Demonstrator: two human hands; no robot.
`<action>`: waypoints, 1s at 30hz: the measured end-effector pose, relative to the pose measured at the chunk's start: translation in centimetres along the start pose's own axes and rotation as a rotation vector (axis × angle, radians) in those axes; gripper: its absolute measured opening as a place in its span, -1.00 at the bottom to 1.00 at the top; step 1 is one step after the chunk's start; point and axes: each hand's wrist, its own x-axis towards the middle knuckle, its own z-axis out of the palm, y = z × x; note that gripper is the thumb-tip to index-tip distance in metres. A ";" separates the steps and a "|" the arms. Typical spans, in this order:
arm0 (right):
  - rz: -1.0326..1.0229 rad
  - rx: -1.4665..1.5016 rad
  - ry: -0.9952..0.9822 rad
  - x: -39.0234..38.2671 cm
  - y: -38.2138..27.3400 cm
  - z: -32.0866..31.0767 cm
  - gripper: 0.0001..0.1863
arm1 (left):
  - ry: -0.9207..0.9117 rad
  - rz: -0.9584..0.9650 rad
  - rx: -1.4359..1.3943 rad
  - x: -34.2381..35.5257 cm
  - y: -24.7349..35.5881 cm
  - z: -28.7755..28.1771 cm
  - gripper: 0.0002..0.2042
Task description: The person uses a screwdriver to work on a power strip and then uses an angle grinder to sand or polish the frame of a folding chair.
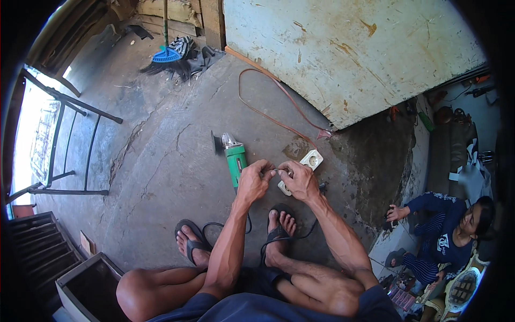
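Observation:
My left hand (253,182) and my right hand (301,181) meet in front of me, fingertips pinched close together. Something small and thin seems to run between them, but I cannot make out what it is. Just beyond my left hand, a green angle grinder (234,160) lies on the floor with its silver head and dark disc pointing away; the hand and wrist hide its rear end. A white socket strip (312,159) rests beneath my right hand, which covers its middle. From the strip an orange-brown cord (268,117) loops away across the floor.
A black cable (249,224) curls around my sandalled feet. At left stand a metal-framed rack (90,153) and a wooden box (80,271). A blue broom (167,55) is at the back, beside a large pale panel (343,48). Another person (445,236) sits at right.

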 end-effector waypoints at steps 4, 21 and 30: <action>0.177 0.121 -0.047 0.3 -1.1 -0.2 -0.74 | 0.036 0.036 -0.037 0.0 -0.2 -0.1 -0.78; 0.294 0.318 -0.116 1.8 -1.3 -0.7 -0.75 | 0.031 0.002 0.001 0.2 1.2 -1.9 -0.80; 0.229 0.407 -0.050 3.0 -3.7 -0.1 -0.80 | 0.124 0.039 0.028 0.1 1.7 -3.6 -0.82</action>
